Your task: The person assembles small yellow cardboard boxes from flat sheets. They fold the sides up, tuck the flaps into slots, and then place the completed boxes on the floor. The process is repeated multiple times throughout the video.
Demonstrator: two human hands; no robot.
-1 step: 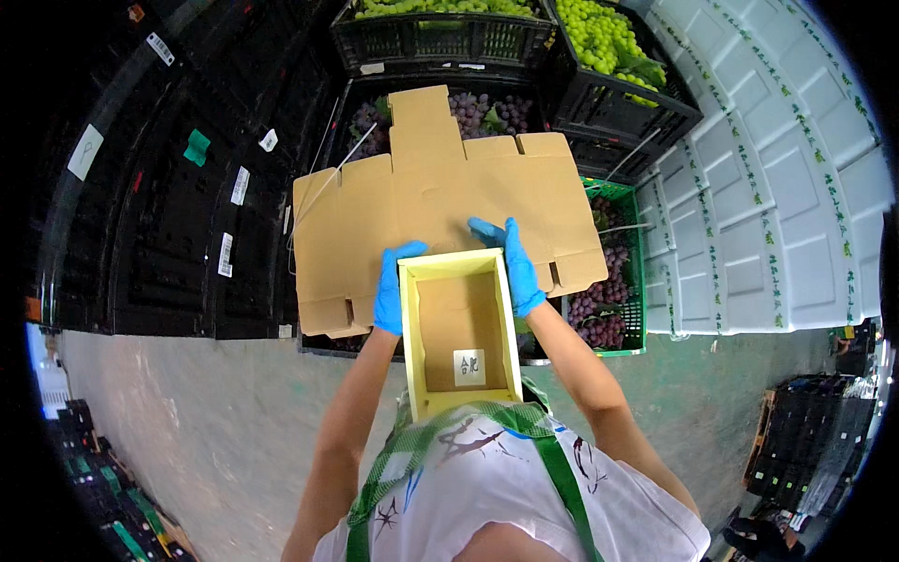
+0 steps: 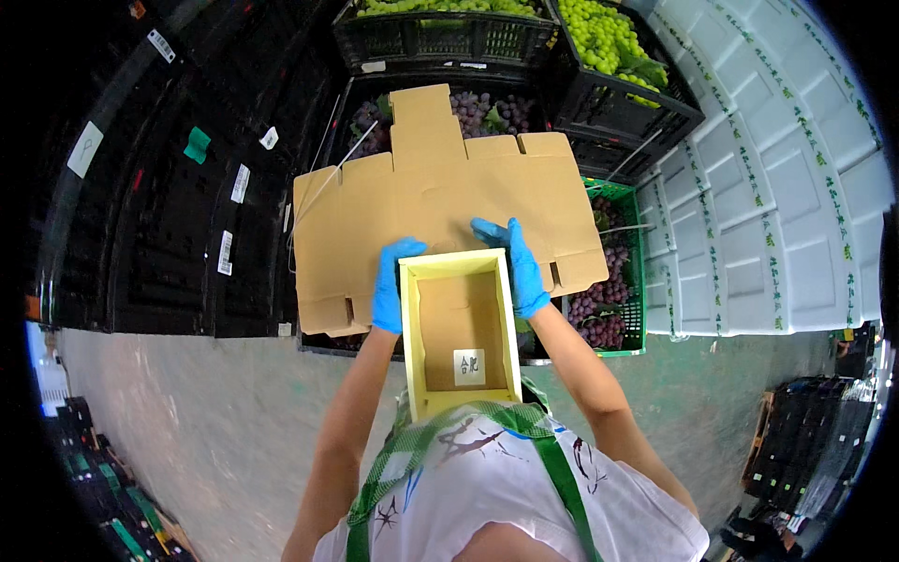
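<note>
A pale yellow open-topped box (image 2: 411, 323) sits between my hands, its near end against my apron. Its inner base is brown and carries a small white label with dark marks (image 2: 469, 367). On the box's left outer side is my left hand (image 2: 388, 292) in a blue glove, its fingers bent toward the far corner. My right hand (image 2: 526, 276), also blue-gloved, presses the right outer side, with fingertips reaching past the far corner. Both hands hold the box from the sides. Beyond it lies an unfolded flat cardboard blank (image 2: 449, 192) with cut flaps.
Under the cardboard are crates of purple grapes (image 2: 510, 112), one a green crate (image 2: 641, 281) at the right. Black crates of green grapes (image 2: 609, 37) stand behind. Stacked black crates (image 2: 169, 225) line the left; white foam boxes (image 2: 740, 187) line the right. Thin pale straps cross the cardboard.
</note>
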